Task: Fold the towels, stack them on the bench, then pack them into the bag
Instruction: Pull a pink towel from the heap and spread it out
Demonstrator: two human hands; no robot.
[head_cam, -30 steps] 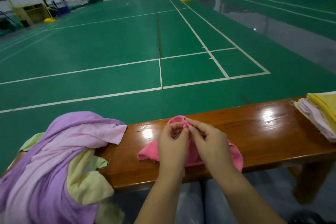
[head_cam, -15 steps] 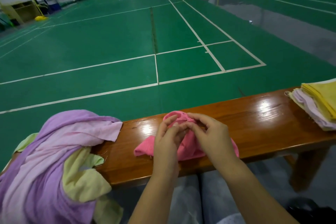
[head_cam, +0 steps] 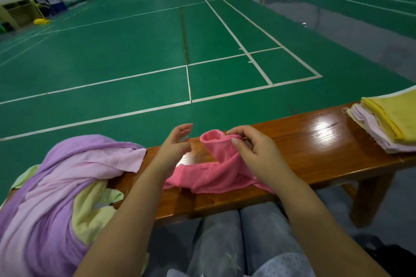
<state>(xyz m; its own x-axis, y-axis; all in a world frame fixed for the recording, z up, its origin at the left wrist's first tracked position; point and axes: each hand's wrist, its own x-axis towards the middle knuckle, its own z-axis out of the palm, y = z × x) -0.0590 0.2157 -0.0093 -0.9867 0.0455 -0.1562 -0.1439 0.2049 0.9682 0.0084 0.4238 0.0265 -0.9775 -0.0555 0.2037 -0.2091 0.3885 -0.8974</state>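
Currently the fold step is running, on towel 3 or so by my guess. The person is sitting at the wooden bench (head_cam: pixel 315 141), and the pink towel (head_cam: pixel 216 173) is lying crumpled on it, right in front of them, between the 2 hands.

The right hand (head_cam: pixel 254 153) is pinching the raised edge of the pink towel between thumb and fingers and is lifting that edge off the wood. The left hand (head_cam: pixel 173 146) is hovering just beside that raised edge, fingers spread and relaxed, holding nothing and not touching the cloth.

A folded stack (head_cam: pixel 387 123) of yellow and pale lilac towels is sitting at the far right end of the bench, well apart from the hands. An unfolded heap (head_cam: pixel 63 186) of purple, pink and pale yellow cloth is spilling over the left end. No bag is showing that I can make out.

Progress looks early to mid: several are stacked, but the heap is waiting.

Next move, as I am reading it: the left hand is needing a second corner along the same edge, then both are pulling the towel flat before any fold. The cloth is bunched and twisted, so finding the true corner is the tricky part.
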